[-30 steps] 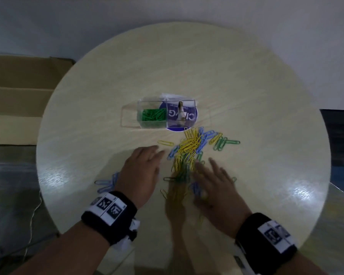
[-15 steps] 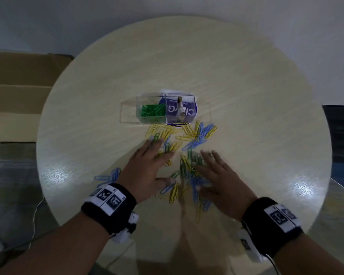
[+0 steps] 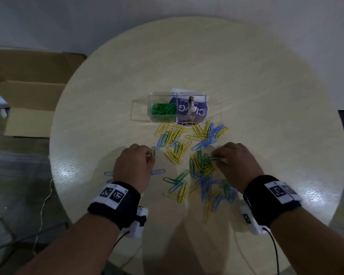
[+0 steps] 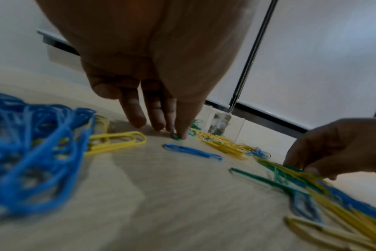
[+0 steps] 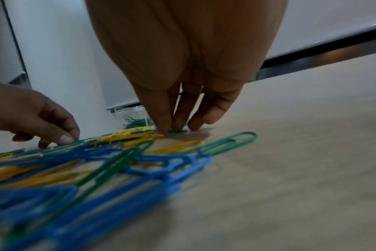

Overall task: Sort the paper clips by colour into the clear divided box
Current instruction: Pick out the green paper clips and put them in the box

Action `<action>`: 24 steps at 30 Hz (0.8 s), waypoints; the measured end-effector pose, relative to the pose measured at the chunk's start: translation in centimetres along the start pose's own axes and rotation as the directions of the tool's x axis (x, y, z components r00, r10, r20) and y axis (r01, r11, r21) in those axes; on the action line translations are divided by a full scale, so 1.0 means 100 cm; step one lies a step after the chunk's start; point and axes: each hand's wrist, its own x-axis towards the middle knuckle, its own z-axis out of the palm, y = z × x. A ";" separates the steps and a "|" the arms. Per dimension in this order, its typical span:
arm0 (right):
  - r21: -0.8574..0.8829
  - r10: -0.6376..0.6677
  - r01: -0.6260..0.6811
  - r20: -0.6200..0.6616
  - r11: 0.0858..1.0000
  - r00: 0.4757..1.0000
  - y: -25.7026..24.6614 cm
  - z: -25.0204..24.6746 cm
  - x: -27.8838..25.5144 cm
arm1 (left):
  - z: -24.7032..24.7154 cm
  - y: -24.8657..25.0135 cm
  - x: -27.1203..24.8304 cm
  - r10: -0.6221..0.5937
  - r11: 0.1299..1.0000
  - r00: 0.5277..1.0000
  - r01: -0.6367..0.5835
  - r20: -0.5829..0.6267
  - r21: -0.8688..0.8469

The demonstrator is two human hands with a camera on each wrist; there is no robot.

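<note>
Near the pile's left edge, the left hand [image 3: 134, 165] pinches a green clip [image 3: 153, 151]; the box [image 3: 176, 109] lies beyond, while the right hand [image 3: 235, 165] pinches another green clip [image 3: 214, 158].

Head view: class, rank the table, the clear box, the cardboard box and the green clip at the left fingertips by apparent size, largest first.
1. Table
2. Cardboard box, partly cut off
3. Clear box
4. Green clip

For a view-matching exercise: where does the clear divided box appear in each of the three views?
Head: clear divided box, upper centre, beyond the clips.
Left wrist: box small, centre right, behind the left hand.
Right wrist: box left of centre.
Shared landmark: the green clips inside it.
</note>
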 end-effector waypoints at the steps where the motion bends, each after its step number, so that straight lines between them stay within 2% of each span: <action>1: -0.014 0.023 -0.023 0.008 1.000 1.000 -0.001 0.000 0.001 | 0.000 0.001 0.002 0.002 1.000 1.000 -0.001 0.008 -0.004; 3: 0.005 0.124 -0.124 0.024 0.992 0.992 0.002 -0.002 0.002 | -0.001 0.003 0.007 -0.012 1.000 0.999 0.013 0.038 -0.027; 5: 0.024 0.241 -0.244 0.092 0.969 0.966 0.009 -0.004 0.004 | -0.005 0.006 0.010 -0.036 0.998 0.995 0.040 0.096 -0.049; 8: 0.089 0.286 -0.297 0.116 0.951 0.951 0.012 -0.007 0.003 | -0.013 0.007 0.009 0.013 1.000 0.995 -0.011 0.100 -0.017; 10: 0.147 0.241 -0.247 0.054 0.958 0.969 0.005 -0.011 0.003 | -0.014 0.011 0.008 0.129 0.992 0.990 -0.129 0.047 -0.007; 12: 0.202 0.149 -0.146 -0.001 0.968 0.989 -0.006 -0.012 0.006 | -0.013 0.017 0.012 0.265 0.963 0.964 -0.266 0.013 0.045; 14: 0.205 0.023 -0.021 -0.010 0.979 1.000 -0.020 -0.011 0.014 | -0.010 0.019 0.018 0.329 0.933 0.944 -0.327 0.015 0.148; 17: 0.197 -0.152 0.134 0.079 0.971 0.985 -0.042 -0.001 0.029 | -0.009 0.011 0.023 0.316 0.914 0.946 -0.323 0.068 0.246; 19: 0.140 -0.224 0.203 0.156 0.969 0.962 -0.053 0.008 0.039 | -0.011 0.005 0.021 0.312 0.898 0.943 -0.332 0.115 0.288; 22: 0.052 -0.186 0.178 0.267 0.983 0.946 -0.059 0.019 0.052 | -0.018 -0.004 0.013 0.296 0.900 0.947 -0.320 0.123 0.296; 24: 0.093 -0.125 0.102 0.282 0.990 0.951 -0.056 0.022 0.060 | -0.023 -0.009 0.009 0.279 0.928 0.956 -0.294 0.095 0.230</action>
